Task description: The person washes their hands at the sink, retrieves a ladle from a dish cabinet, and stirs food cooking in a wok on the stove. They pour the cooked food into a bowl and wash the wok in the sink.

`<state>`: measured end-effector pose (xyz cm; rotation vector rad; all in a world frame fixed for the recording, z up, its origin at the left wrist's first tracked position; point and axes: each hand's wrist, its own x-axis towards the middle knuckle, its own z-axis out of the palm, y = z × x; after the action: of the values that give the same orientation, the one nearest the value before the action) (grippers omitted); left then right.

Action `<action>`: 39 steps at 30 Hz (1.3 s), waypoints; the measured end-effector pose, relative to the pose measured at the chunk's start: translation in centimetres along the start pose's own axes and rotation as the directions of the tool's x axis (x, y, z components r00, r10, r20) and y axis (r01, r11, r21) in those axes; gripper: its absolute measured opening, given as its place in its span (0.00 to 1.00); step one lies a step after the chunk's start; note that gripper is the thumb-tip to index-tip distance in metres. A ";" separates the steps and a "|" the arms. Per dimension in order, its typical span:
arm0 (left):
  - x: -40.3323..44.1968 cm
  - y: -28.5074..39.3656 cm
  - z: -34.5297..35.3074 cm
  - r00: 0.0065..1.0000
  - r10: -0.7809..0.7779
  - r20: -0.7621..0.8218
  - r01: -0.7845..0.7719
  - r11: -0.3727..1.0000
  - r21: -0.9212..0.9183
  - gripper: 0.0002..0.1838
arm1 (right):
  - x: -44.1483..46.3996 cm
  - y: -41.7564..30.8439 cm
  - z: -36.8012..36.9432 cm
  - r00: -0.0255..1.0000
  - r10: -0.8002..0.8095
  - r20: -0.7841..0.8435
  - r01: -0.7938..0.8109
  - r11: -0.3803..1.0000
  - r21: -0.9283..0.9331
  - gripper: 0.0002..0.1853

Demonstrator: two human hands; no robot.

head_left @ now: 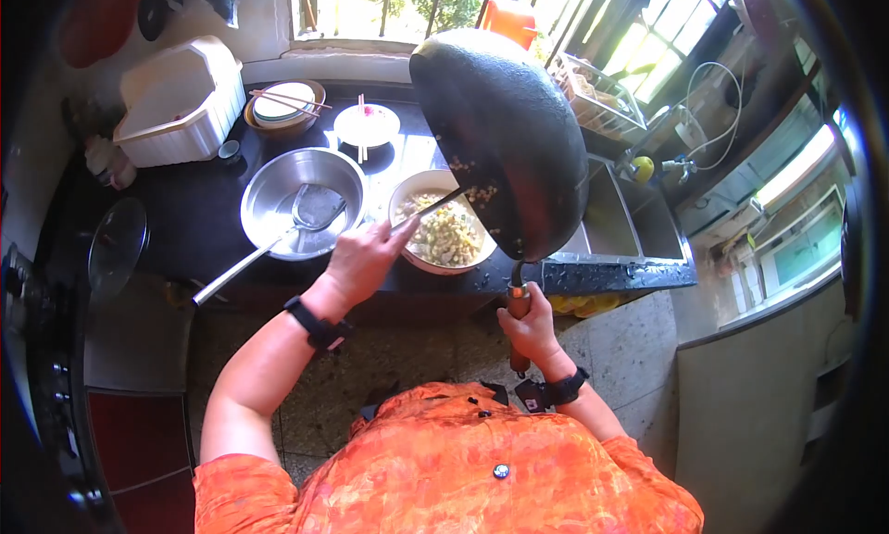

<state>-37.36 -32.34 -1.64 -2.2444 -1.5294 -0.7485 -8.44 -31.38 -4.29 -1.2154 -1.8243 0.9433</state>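
My right hand (531,326) is wrapped round the wooden handle of a large black wok (514,136). The wok is tipped on its side, its opening turned left toward a white bowl (463,269). Bits of food cling to its inner wall. In the bowl lies a pale yellow-green mix of small diced pieces (446,233). Held in my closed left hand (359,263) is a long-handled cooking utensil (437,203); its thin shaft crosses above the bowl to the wok's inside, and its head cannot be made out.
Left of the bowl stands a metal basin (255,187) with a long-handled ladle (243,267) in it. Behind are a plate with chopsticks (367,125), stacked dishes (283,100) and a white foam box (176,131). A glass lid (118,247) lies left; a sink (607,210) is right.
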 end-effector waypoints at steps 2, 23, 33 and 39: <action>0.6 0.5 0.8 1.000 0.019 -0.025 -0.018 0.999 0.028 0.30 | -0.2 -0.6 0.0 0.997 -0.075 -0.011 0.074 0.996 -0.055 0.14; -3.5 1.1 -1.1 0.999 -0.020 0.038 0.018 0.997 0.071 0.27 | -1.9 1.6 0.9 0.999 0.002 -0.036 0.002 0.994 0.109 0.17; 1.7 -0.1 -0.7 0.995 -0.092 -0.033 0.095 0.992 0.088 0.28 | -2.2 -0.7 0.6 0.983 0.184 -0.013 -0.169 0.924 0.344 0.13; -1.0 0.4 -0.2 0.996 -0.060 0.063 0.059 0.998 0.025 0.29 | -2.7 -0.7 0.3 0.980 0.200 -0.009 -0.184 0.919 0.348 0.13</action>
<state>-37.31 -33.41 -2.06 -2.2352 -1.6322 -0.6786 -8.24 -34.15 -4.33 -1.1928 -1.4435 1.2759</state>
